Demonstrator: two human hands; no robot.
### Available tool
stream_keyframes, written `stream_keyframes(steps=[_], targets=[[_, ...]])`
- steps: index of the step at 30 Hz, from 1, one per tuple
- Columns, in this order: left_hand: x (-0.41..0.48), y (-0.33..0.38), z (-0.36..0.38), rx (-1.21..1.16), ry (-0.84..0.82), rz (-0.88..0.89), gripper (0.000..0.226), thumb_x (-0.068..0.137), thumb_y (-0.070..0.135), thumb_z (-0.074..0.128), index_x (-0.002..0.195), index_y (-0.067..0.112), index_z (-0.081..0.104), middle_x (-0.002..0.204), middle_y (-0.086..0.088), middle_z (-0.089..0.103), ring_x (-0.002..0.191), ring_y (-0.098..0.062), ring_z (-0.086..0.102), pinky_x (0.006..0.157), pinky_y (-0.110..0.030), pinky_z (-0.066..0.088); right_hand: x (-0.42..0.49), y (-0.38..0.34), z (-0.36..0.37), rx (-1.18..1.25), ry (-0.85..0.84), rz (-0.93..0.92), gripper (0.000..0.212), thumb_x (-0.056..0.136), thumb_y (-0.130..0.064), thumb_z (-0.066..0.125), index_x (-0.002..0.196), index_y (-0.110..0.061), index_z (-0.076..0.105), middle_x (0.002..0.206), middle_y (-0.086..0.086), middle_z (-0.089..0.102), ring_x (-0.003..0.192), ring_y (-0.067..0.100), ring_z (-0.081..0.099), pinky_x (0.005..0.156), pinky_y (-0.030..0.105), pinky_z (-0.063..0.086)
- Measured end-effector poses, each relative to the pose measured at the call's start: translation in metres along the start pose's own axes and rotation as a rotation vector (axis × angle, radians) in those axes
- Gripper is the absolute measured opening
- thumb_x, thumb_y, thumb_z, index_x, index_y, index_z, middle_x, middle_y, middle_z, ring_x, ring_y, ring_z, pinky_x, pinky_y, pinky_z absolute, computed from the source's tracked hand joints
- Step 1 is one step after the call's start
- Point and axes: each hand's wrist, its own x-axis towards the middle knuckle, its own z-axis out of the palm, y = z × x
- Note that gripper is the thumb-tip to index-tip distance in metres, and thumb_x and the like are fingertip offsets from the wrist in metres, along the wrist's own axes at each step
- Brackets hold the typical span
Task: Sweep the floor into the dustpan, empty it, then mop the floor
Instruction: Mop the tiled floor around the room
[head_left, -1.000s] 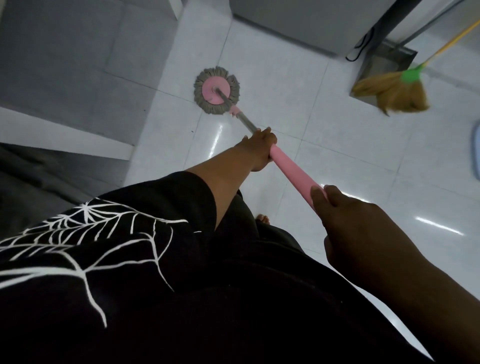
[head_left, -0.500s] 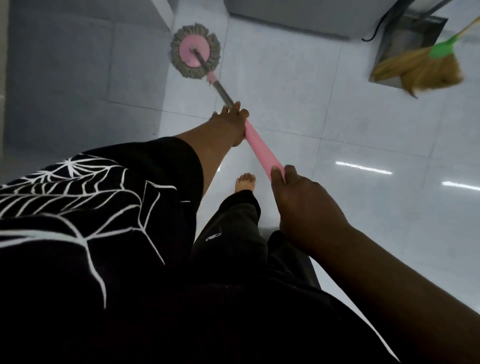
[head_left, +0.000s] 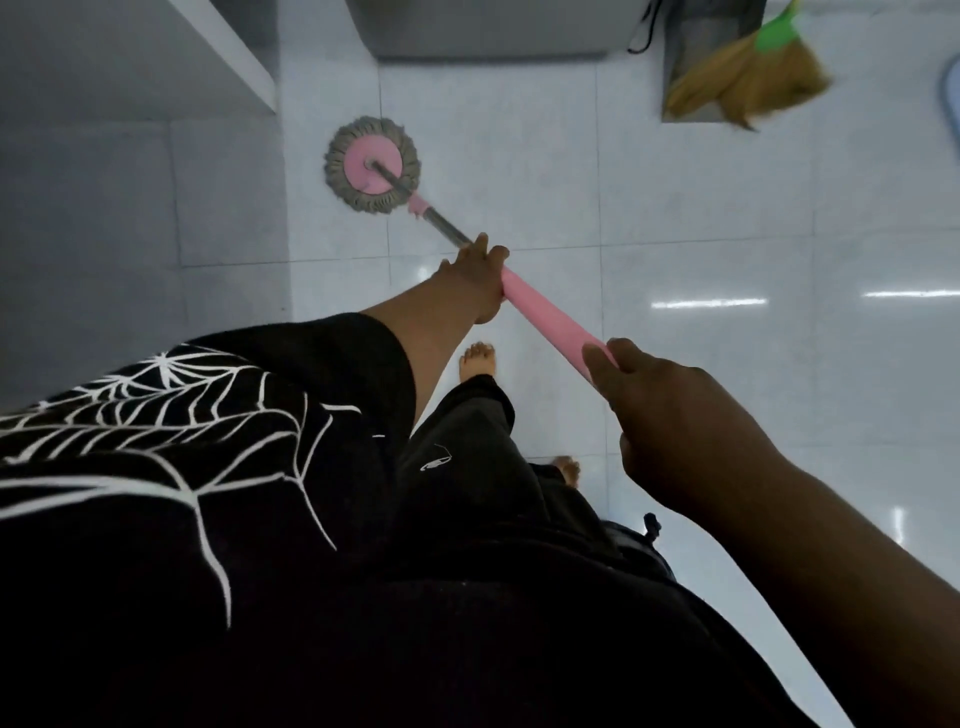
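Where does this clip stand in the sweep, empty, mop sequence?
Sweeping looks finished: the broom lies over the dustpan, set aside; whether it was emptied cannot be seen. In hand: left hand and right hand grip the mop, its head on the floor. Left: mopping the rest.

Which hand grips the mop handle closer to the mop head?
The left hand, where the pink grip meets the metal shaft; the right hand holds the grip's near end, farthest from the mop head.
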Motion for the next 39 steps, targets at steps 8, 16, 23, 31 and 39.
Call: stream_keyframes(steps=[8,16,23,31,39], targets=[[-0.069,0.105,0.086,0.025,-0.056,0.221,0.062,0.099,0.033,0.048,0.151,0.017,0.018,0.162,-0.01,-0.002,0.149,-0.031,0.006,0.12,-0.048,0.014,-0.145,0.023,0.045,0.123,-0.083,0.142,0.068,0.083,-0.016,0.055,0.144,-0.022,0.025,0.129,-0.005,0.043,0.072,0.012,0.055,0.06,0.019,0.039],[-0.08,0.118,0.092,0.06,-0.071,0.322,0.052,0.098,0.035,0.049,0.142,0.013,0.031,0.159,-0.014,0.006,0.144,-0.036,0.019,0.117,-0.049,0.022,-0.166,0.019,0.048,0.166,-0.115,0.151,0.073,0.069,-0.009,0.065,0.139,-0.01,0.044,0.122,0.005,0.056,0.057,0.016,0.052,0.046,0.018,0.03],[-0.031,0.075,0.046,0.056,-0.073,0.327,0.049,0.098,0.035,0.05,0.138,0.012,0.033,0.161,-0.016,-0.001,0.147,-0.035,0.012,0.117,-0.049,0.023,-0.098,0.008,0.011,0.176,-0.048,0.107,0.073,0.036,0.006,0.08,0.107,0.003,0.066,0.088,0.014,0.066,0.036,0.017,0.035,0.043,0.01,0.009],[0.044,0.03,-0.032,0.158,-0.087,0.259,0.051,0.097,0.029,0.052,0.141,0.013,0.031,0.161,-0.014,-0.004,0.148,-0.034,0.009,0.118,-0.048,0.02,0.008,0.005,-0.012,0.179,0.05,0.173,0.061,0.079,-0.01,0.058,0.136,-0.01,0.037,0.111,0.005,0.053,0.058,0.018,0.038,0.052,0.024,0.028],[0.068,0.039,-0.049,0.263,-0.098,0.22,0.056,0.097,0.031,0.052,0.144,0.012,0.028,0.162,-0.012,-0.004,0.149,-0.03,0.005,0.12,-0.05,0.014,0.022,0.021,-0.004,0.303,0.064,0.235,0.06,0.079,-0.01,0.057,0.135,-0.012,0.037,0.114,0.005,0.052,0.058,0.019,0.041,0.054,0.025,0.029]])
